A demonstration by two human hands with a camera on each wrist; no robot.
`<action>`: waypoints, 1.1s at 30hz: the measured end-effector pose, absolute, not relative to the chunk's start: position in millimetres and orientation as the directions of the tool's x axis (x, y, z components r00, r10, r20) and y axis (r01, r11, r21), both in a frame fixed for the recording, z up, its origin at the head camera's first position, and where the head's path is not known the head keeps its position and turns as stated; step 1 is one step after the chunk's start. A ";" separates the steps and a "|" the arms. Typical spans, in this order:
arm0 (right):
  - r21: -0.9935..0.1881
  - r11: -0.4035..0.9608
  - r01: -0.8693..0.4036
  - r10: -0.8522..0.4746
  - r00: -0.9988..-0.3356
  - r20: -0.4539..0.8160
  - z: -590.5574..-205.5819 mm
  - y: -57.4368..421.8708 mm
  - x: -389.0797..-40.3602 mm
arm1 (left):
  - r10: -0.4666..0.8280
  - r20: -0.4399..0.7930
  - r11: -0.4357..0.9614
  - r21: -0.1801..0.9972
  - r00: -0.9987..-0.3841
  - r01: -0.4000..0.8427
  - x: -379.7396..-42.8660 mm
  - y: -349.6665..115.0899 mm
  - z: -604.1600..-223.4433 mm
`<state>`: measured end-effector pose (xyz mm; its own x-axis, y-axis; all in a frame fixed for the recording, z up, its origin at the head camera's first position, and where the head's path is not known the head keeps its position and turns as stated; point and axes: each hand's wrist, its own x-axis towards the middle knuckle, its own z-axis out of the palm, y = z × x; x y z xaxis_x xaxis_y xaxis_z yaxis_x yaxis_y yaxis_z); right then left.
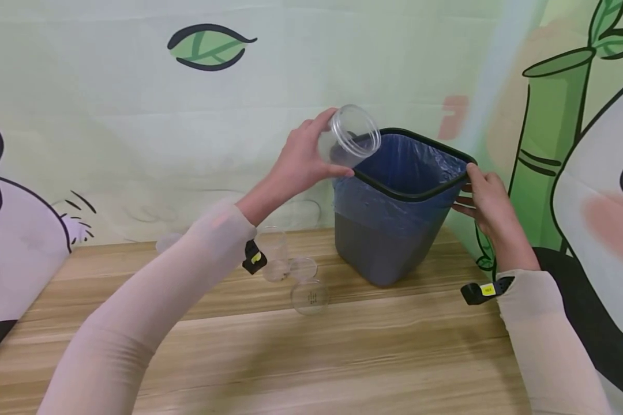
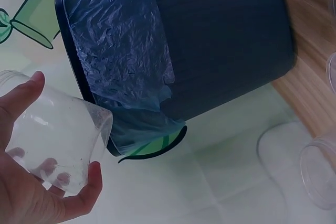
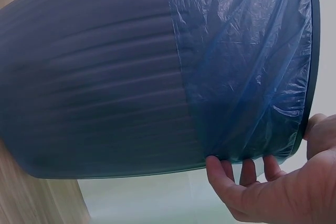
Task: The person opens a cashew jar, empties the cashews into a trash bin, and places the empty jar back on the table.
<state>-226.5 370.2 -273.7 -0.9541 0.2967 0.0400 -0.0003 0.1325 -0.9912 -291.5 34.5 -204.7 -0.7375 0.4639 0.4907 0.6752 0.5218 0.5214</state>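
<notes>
A clear plastic jar (image 1: pixel 354 135) is in my left hand (image 1: pixel 303 153), with thumb and fingers around its sides. It is tilted, its mouth facing the inside of the trash bin, beside the bin's left rim. No contents show in the jar in the left wrist view. The dark trash bin (image 1: pixel 384 251) stands on the table, lined with a blue plastic bag (image 1: pixel 394 210) folded over the outside and held by a black rim. My right hand (image 1: pixel 493 204) grips the bin's right corner, thumb at the rim and fingertips (image 3: pixel 247 169) against its bagged side.
Left of the bin, another clear container (image 1: pixel 273 253) stands on the wooden table (image 1: pixel 342 357). Two clear round lids (image 1: pixel 310 297) lie near it. A translucent item (image 1: pixel 167 242) is partly hidden behind my left sleeve. A printed cloth (image 1: pixel 109 115) hangs close behind and to the right.
</notes>
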 end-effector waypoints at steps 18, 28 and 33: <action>-0.993 0.122 -0.007 0.291 -0.956 0.043 -273.2 372.1 -226.2 | 0.414 0.465 0.430 0.658 -0.783 0.618 -283.9 24.3 -216.5; -0.988 0.156 0.001 0.293 -0.955 0.045 -274.8 369.5 -226.7 | 0.395 0.438 0.421 0.695 -0.808 0.583 -280.4 13.6 -225.8; -0.989 0.147 -0.001 0.296 -0.954 0.045 -274.9 369.4 -226.4 | 0.395 0.429 0.407 0.710 -0.812 0.574 -277.4 7.8 -229.8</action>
<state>-226.4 369.4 -274.9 -0.9542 0.2959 0.0449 -0.0008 0.1474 -0.9891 -277.4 7.8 -229.8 -0.8119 0.3954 0.4294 0.5741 0.4074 0.7103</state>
